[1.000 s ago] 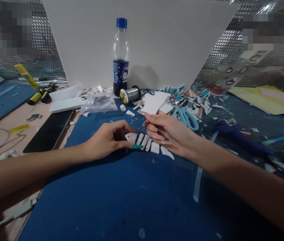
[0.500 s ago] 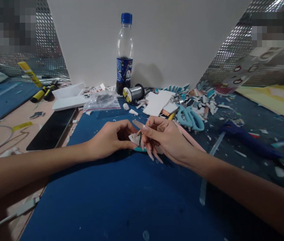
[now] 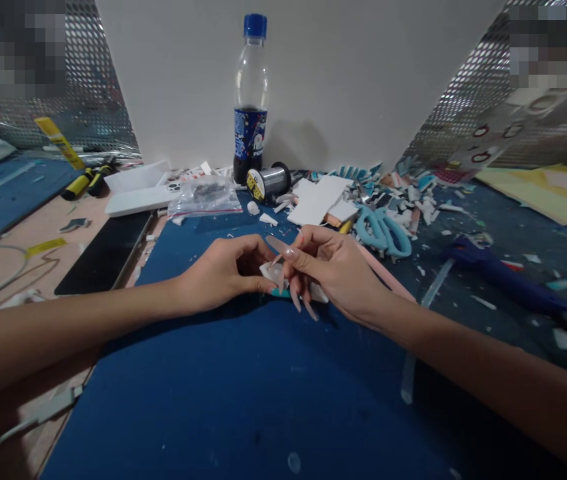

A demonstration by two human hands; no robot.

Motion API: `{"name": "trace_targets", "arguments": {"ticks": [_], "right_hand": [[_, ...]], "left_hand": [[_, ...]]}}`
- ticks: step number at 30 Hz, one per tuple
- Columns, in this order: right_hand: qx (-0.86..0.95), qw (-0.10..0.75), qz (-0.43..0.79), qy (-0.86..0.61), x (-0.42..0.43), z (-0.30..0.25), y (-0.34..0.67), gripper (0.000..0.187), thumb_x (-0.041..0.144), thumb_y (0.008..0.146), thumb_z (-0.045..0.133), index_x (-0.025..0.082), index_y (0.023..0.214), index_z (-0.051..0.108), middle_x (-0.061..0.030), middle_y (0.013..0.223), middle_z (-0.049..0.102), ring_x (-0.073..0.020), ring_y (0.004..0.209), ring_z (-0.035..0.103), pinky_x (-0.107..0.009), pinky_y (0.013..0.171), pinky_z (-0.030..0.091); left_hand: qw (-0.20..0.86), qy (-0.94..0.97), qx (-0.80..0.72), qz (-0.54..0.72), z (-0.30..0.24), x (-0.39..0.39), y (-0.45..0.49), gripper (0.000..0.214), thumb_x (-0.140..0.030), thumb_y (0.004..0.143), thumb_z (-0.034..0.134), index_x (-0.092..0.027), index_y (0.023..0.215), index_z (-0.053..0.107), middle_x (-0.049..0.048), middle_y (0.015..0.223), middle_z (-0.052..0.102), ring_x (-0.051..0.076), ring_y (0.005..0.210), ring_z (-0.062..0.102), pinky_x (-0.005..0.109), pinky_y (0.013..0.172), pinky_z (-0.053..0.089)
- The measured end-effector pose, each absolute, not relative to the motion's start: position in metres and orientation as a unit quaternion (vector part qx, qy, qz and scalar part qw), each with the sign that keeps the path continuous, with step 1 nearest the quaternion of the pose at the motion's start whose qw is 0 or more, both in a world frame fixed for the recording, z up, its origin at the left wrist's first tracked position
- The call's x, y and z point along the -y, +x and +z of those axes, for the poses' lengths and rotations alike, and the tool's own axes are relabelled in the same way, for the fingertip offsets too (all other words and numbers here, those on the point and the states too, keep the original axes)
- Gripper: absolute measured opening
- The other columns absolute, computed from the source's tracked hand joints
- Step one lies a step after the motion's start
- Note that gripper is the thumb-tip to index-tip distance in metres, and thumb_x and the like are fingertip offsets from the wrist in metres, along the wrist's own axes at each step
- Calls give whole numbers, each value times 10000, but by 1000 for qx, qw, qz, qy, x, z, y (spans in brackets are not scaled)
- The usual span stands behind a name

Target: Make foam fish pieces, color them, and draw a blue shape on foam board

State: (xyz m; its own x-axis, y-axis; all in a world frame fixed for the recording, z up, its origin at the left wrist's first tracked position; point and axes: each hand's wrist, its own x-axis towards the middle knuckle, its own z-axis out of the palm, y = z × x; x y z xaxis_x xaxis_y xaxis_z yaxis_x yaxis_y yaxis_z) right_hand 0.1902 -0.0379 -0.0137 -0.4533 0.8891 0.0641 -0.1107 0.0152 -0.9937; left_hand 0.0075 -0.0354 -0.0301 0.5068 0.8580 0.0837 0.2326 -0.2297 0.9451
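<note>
"Head view: what's the left hand [image 3: 226, 270] doing?"
"Its thumb and fingers are clamped on a white piece [image 3: 268, 271], low over the blue mat [image 3: 213, 373]."
"And the right hand [image 3: 336, 267]?"
"Curled close over it; whether gripping anything, I can't tell."

Through the head camera I counted two bare hands, one left hand [image 3: 231, 268] and one right hand [image 3: 332, 270]. At the left fingertips I made out one small pointed white piece [image 3: 267, 269]. Beyond the hands I tallied one clear plastic bottle with a blue cap [image 3: 250, 80], one spool of grey wire [image 3: 274, 181], one transparent plastic bag [image 3: 203, 197] and one pair of light-blue-handled scissors [image 3: 383, 230]. Past the left forearm I had one flat black rectangular slab [image 3: 106, 257] and two yellow-and-black tools [image 3: 76, 187]. Right of the right hand lay one dark-blue glue gun [image 3: 508, 279].
</note>
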Motion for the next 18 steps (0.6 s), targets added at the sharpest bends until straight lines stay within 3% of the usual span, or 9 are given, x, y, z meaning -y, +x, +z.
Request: {"name": "trace_targets", "arguments": {"ticks": [12,18], "right_hand": [[610,388,599,-345,39,-11,190,296,347,747,689,184,667,456,44,537,623,-59,349,534,-141,302,424],[625,365,589,-361,39,-10,190,284,331,779,659,185,663,445,39,519,621,-50,318,507,-130,280,384]], "left_hand": [[483,721,-382,317,-29,37,7,302,-284,671,732,-129,870,565,42,788,653,158,713,617,300,682,506],[464,734,-387,311,-29,37,7,264,-264,684,730,-139,853,570,8,728,643,125,652,589,242,605,475]]}}
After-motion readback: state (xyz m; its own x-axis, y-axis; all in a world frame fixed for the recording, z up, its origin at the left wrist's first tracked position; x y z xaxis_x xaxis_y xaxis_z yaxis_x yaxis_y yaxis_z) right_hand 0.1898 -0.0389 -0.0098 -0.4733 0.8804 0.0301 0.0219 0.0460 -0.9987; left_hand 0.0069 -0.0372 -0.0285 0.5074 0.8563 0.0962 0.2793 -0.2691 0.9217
